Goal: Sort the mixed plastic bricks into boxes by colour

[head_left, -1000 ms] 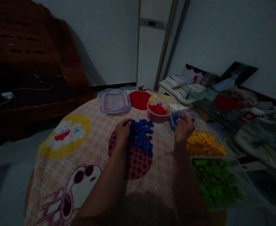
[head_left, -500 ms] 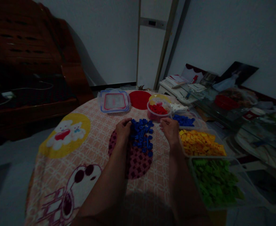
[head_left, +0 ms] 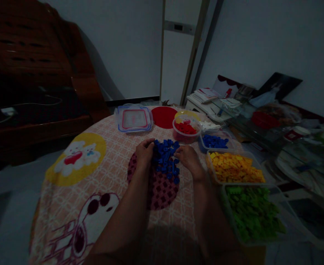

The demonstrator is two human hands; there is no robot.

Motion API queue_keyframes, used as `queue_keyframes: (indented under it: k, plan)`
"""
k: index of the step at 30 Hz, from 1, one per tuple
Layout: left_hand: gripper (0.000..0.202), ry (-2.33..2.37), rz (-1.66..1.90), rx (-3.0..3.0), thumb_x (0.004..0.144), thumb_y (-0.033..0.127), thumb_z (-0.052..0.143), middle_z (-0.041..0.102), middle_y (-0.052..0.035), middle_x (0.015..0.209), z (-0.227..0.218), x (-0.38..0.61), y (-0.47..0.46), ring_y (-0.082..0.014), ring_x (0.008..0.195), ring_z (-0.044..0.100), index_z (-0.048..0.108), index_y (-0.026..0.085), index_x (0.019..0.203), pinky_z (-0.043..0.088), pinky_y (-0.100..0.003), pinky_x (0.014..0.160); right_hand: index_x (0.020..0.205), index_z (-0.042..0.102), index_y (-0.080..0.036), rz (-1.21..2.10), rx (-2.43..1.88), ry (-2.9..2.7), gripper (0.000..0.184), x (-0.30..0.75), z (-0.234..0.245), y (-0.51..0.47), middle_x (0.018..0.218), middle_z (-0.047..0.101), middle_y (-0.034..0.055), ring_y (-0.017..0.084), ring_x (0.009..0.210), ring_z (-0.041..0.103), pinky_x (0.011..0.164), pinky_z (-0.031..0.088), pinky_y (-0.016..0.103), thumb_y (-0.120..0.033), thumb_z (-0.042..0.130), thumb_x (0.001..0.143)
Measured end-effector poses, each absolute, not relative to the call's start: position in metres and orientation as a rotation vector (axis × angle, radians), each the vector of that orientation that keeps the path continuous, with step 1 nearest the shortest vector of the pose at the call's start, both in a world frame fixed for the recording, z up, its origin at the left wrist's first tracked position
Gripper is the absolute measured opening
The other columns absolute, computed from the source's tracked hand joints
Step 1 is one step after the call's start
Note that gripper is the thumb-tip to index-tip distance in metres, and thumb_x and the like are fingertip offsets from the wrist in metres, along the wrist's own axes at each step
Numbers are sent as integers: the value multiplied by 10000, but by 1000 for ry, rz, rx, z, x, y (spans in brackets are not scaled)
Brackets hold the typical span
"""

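A loose pile of small blue plastic building pieces [head_left: 165, 157] lies on the patterned tablecloth, partly over a dark red checked circle [head_left: 162, 195]. My left hand [head_left: 144, 152] is at the pile's left edge with its fingers curled together; whatever it may hold is hidden. On the opposite side, my right hand [head_left: 189, 159] has its thumb and fingers drawn together against the right edge of the pile. Any piece between those fingertips is too small and dark to make out.
Along the right stand tubs of blue pieces [head_left: 215, 141], yellow pieces [head_left: 235, 167] and green pieces [head_left: 254, 213]. Behind the pile is a round tub [head_left: 186, 138] with red pieces. Clear lids [head_left: 135, 119] lie at the back left. A cluttered glass table [head_left: 242, 117] adjoins on the right.
My right hand has moved left, from beside the tub of blue pieces to the right edge of the blue pile. My left hand has stayed in place.
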State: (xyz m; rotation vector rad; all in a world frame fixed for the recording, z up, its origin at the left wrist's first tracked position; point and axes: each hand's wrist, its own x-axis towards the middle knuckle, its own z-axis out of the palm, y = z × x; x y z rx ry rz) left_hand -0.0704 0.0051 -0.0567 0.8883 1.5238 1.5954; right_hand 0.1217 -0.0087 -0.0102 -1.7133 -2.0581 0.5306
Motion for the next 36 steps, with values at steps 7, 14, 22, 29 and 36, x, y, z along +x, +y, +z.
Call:
queue_keyframes:
  k: [7, 14, 22, 29, 36]
  plan:
    - [290, 1524, 1612, 887, 714, 240, 664, 753, -59, 902, -58, -71, 7, -215, 909, 692, 766, 173, 978, 553, -338, 859, 792, 694, -187, 877, -1649, -1553, 119, 138, -8, -3, 588, 657, -20, 125, 521, 614, 509, 460, 210, -302, 661, 788]
    - [282, 1524, 1620, 894, 717, 254, 678, 754, -62, 910, -58, -70, 6, -217, 904, 693, 765, 175, 974, 554, -339, 860, 809, 608, -176, 855, -1414, -986, 216, 157, 4, 4, 510, 610, -45, 116, 392, 556, 354, 418, 187, -346, 695, 710]
    - [296, 1518, 1596, 885, 730, 213, 640, 755, -67, 929, -54, -69, 3, -210, 900, 690, 764, 164, 994, 551, -323, 843, 1152, 563, -168, 487, -1254, -576, 391, 180, -2, 11, 811, 695, 31, 176, 721, 718, 584, 597, 272, -317, 588, 791]
    - [331, 1509, 1580, 865, 726, 221, 630, 757, -68, 958, -54, -69, 4, -194, 848, 683, 762, 154, 1022, 547, -298, 775, 1158, 633, -113, 473, -1253, -769, 432, 172, 0, 10, 834, 711, 69, 182, 691, 700, 604, 586, 300, -318, 555, 786]
    - [327, 1503, 1603, 885, 716, 247, 659, 755, -62, 916, -57, -70, 5, -198, 848, 685, 765, 157, 1012, 549, -313, 808, 905, 728, -148, 729, -1330, -1224, 272, 138, -6, 4, 701, 717, 31, 158, 557, 648, 530, 516, 261, -358, 583, 811]
